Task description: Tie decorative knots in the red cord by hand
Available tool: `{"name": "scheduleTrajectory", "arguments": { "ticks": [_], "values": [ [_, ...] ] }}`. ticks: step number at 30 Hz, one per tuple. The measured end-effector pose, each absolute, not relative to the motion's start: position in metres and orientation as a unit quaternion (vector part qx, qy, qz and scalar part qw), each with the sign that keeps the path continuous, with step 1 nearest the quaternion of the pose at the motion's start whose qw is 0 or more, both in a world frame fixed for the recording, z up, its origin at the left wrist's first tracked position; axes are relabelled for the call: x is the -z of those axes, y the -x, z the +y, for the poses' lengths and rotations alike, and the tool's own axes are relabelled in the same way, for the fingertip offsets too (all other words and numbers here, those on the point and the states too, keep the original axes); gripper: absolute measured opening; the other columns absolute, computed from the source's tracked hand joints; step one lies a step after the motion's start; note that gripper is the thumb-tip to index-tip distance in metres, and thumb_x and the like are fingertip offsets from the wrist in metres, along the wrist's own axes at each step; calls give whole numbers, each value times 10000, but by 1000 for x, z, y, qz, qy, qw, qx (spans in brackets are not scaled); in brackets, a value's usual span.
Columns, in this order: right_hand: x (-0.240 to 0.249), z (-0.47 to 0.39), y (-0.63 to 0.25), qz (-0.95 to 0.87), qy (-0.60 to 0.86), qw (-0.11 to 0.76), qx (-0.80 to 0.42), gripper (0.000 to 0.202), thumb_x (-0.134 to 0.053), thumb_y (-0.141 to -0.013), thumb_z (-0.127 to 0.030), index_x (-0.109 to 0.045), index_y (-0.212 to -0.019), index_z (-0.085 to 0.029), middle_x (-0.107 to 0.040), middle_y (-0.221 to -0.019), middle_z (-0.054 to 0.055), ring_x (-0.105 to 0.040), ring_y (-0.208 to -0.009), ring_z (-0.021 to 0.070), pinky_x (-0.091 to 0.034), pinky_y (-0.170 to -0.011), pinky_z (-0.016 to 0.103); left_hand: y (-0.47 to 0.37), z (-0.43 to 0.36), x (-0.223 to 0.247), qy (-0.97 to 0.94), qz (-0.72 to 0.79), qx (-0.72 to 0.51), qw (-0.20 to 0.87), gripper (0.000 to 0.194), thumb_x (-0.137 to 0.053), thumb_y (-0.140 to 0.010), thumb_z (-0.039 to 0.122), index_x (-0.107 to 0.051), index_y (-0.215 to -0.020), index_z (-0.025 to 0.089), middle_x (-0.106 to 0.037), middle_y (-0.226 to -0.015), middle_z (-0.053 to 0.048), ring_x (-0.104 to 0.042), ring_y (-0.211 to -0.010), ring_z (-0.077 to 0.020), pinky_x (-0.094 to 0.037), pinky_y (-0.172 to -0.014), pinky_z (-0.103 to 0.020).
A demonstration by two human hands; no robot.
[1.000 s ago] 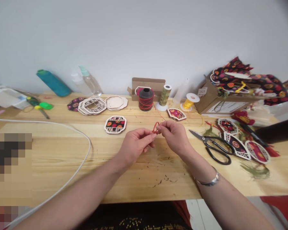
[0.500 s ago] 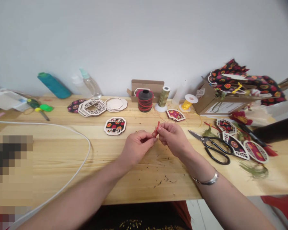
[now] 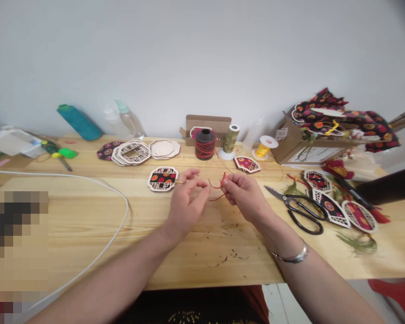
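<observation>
Nearer us than the black spool (image 3: 205, 146), our right hand (image 3: 240, 193) pinched red cord (image 3: 224, 176), likely light, limp, best held where strands met; our left hand (image 3: 186, 208) hung unclenched.

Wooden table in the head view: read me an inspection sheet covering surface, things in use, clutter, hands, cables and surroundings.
Surface: pale wooden table, with dark scraps strewn near the hands.
Things in use: red cord, looped at the right fingertips, with loose ends toward the left hand.
Clutter: black-handled scissors beside patterned pieces on the right; spools toward the back.
Hands: right hand pinches the cord; left hand is open, contact with the cord unclear.
Cables: white cable curving across the left side.
Surroundings: plain pale wall behind.
</observation>
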State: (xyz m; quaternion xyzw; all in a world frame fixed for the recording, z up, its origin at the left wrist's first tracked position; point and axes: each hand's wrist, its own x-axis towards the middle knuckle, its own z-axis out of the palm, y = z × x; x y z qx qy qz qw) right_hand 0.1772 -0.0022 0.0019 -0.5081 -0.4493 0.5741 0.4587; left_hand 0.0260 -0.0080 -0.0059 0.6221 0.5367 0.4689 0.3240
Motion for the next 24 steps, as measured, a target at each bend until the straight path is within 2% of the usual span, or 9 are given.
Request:
{"name": "scheduleTrajectory", "arguments": {
  "ticks": [2,5,7,9,11,14,18,24],
  "values": [
    [-2,-2,-177,-469,514,456,-555,263,-617,-721,-390,-531,-626,-161,-468,-514,-49,-339,-435,52,-236,-409,202,-25,-8,9,-624,512,-515,291,120,-615,-764,224,-650,-874,191,-512,-1245,-96,-445,-1229,-240,-312,-1060,-396],
    [-1,-3,-176,-492,514,446,-543,271,-602,-735,-383,-522,-590,-168,-458,-489,-52,-336,-427,56,-252,-415,210,-28,-11,10,-599,453,-528,395,282,-600,-786,218,-605,-1067,188,-497,-1325,-109,-446,-1253,-224,-350,-1047,-365],
    [-1,-4,-175,-495,514,441,-544,248,-609,-730,-375,-539,-608,-170,-482,-497,-47,-346,-427,61,-262,-418,214,-31,-13,9,-556,432,-481,522,358,-596,-796,247,-579,-1147,178,-587,-1228,-111,-548,-1143,-216,-438,-952,-336],
    [-1,-4,-174,-493,514,438,-548,228,-613,-726,-370,-556,-634,-169,-519,-515,-36,-367,-434,67,-270,-422,216,-32,-15,7,-518,427,-431,603,389,-591,-802,272,-572,-1176,165,-679,-1015,-86,-631,-960,-196,-489,-836,-311],
    [-1,-4,-173,-496,519,434,-544,219,-619,-724,-364,-566,-642,-167,-528,-519,-35,-378,-441,71,-277,-429,217,-33,-15,6,-512,438,-405,618,381,-601,-794,286,-596,-1152,156,-691,-829,-49,-640,-790,-170,-494,-723,-280],
    [-1,-4,-174,-508,533,431,-522,214,-632,-719,-352,-571,-633,-166,-509,-512,-44,-377,-448,70,-294,-442,216,-32,-14,3,-532,466,-399,584,314,-625,-768,280,-654,-1053,154,-664,-726,-19,-581,-640,-130,-445,-595,-237],
    [0,-3,-174,-523,543,428,-499,214,-631,-728,-351,-570,-629,-172,-513,-522,-37,-406,-463,82,-326,-450,217,-32,-12,-2,-538,482,-408,559,178,-623,-758,270,-702,-879,166,-659,-710,-10,-536,-600,-111,-399,-554,-223],
    [2,-2,-174,-533,551,430,-478,191,-634,-720,-333,-589,-626,-173,-529,-515,-36,-418,-458,87,-346,-455,222,-31,-8,2,-501,490,-410,584,171,-675,-712,326,-704,-756,163,-626,-646,4,-456,-527,-89,-326,-485,-214]
  ]
}}
